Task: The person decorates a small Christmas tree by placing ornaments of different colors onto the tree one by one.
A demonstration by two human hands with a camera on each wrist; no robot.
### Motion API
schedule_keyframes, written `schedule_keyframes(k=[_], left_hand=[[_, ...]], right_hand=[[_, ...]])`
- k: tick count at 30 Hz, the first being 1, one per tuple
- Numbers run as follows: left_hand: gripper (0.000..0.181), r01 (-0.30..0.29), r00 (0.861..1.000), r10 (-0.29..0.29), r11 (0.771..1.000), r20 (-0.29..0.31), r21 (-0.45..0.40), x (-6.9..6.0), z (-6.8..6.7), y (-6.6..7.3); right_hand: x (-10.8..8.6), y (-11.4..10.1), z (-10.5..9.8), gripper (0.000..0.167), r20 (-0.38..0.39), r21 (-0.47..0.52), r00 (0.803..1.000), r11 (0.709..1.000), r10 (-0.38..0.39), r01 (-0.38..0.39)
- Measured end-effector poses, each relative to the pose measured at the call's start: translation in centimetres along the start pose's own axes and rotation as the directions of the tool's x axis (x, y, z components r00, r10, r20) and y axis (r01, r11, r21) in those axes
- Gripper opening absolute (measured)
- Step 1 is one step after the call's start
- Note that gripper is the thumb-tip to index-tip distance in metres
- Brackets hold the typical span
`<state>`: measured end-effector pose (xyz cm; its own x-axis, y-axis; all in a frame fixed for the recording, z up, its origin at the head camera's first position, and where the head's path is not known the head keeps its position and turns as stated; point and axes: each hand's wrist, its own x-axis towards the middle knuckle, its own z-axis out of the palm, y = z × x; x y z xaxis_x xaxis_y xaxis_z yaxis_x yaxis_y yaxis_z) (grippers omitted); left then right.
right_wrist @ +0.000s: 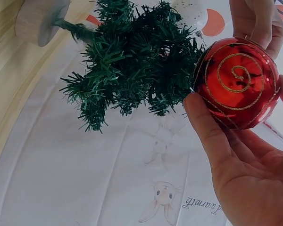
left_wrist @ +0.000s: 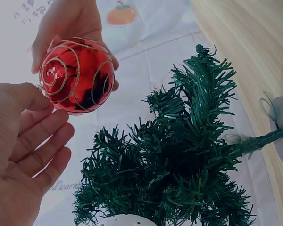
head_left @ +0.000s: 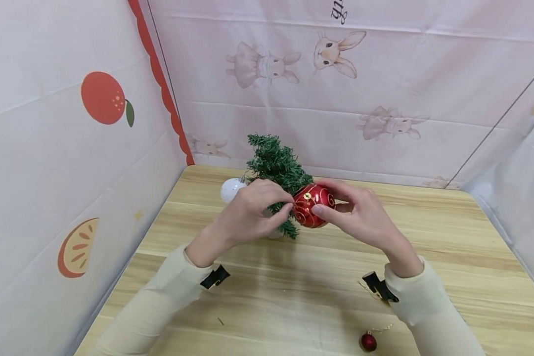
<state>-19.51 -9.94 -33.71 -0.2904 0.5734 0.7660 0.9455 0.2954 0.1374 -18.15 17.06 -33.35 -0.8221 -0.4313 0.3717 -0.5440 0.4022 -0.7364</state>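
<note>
A large red ball with gold glitter swirls (head_left: pixel 313 206) is held by the right hand (head_left: pixel 360 212), its thumb and fingers around the sides. The left hand (head_left: pixel 253 210) pinches at the ball's top with thumb and forefinger; what it pinches is too small to make out. In the left wrist view the left hand's (left_wrist: pixel 28 141) other fingers are loosely bent beside the red ball (left_wrist: pixel 78 75). Just behind the hands stands a small green tree (head_left: pixel 276 163); in the right wrist view the ball (right_wrist: pixel 238 82) is close beside its branches (right_wrist: pixel 137 56).
A white speckled ball (head_left: pixel 232 190) hangs at the tree's left side. On the wooden table (head_left: pixel 267 296) a small red ball (head_left: pixel 368 341) with a gold string lies near the front right, and a small dark piece (head_left: pixel 220 321) lies at front left. Printed cloth walls surround the table.
</note>
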Motion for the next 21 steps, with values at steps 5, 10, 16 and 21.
schedule_keyframes(k=[5, 10, 16, 21], left_hand=[[0.009, -0.013, 0.999, 0.013, 1.0, -0.045, 0.0, 0.3, 0.0, -0.1], [0.008, -0.022, 0.996, 0.023, 1.0, -0.082, 0.007, 0.6, 0.0, -0.1], [0.007, -0.029, 0.993, 0.033, 0.999, -0.115, 0.038, 0.7, 0.1, -0.1], [0.006, -0.034, 0.993, 0.038, 0.999, -0.113, 0.035, 0.8, 0.2, -0.1]], right_hand=[[0.0, 0.3, 0.3, 0.049, 0.015, -0.004, 1.0, 1.0, 0.012, -0.012], [-0.1, 0.6, 0.8, 0.048, 0.046, -0.011, 0.998, 0.999, 0.035, -0.034], [-0.3, 1.0, 1.4, 0.052, 0.079, -0.034, 0.995, 0.998, 0.057, -0.055], [-0.5, 1.4, 1.9, 0.054, 0.141, -0.028, 0.988, 0.998, 0.058, -0.055]])
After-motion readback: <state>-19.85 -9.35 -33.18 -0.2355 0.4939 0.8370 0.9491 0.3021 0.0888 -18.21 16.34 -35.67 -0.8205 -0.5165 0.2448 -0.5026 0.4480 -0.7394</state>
